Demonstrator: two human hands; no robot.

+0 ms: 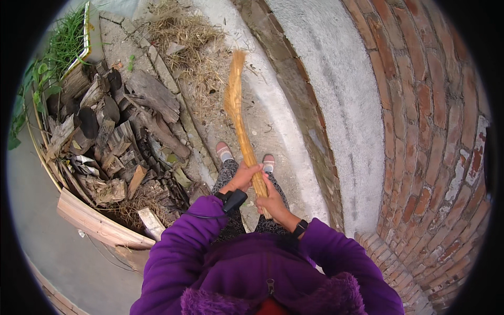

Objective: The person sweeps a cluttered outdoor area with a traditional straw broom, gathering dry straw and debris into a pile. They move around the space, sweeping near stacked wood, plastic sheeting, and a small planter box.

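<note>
A long straw-coloured broom (pixel 242 128) slants away from my body, its frayed bristle tip pointing at the far end of the path. My left hand (pixel 243 177) is wrapped around its lower part. Closer to me, my right hand (pixel 274 201) grips the same broom near its butt end. Both hands are closed, and some fingers are hidden behind the broom. Past the bristles lies a heap of dry straw (pixel 181 34) on the ground.
Split firewood (pixel 105 131) is piled on the left, with a pale plank (pixel 100 220) along its near side. Green plants (pixel 65 44) grow at far left. A brick wall (pixel 420 131) rises on the right, above a pale concrete strip (pixel 344 115). I stand on the dirt path (pixel 262 123).
</note>
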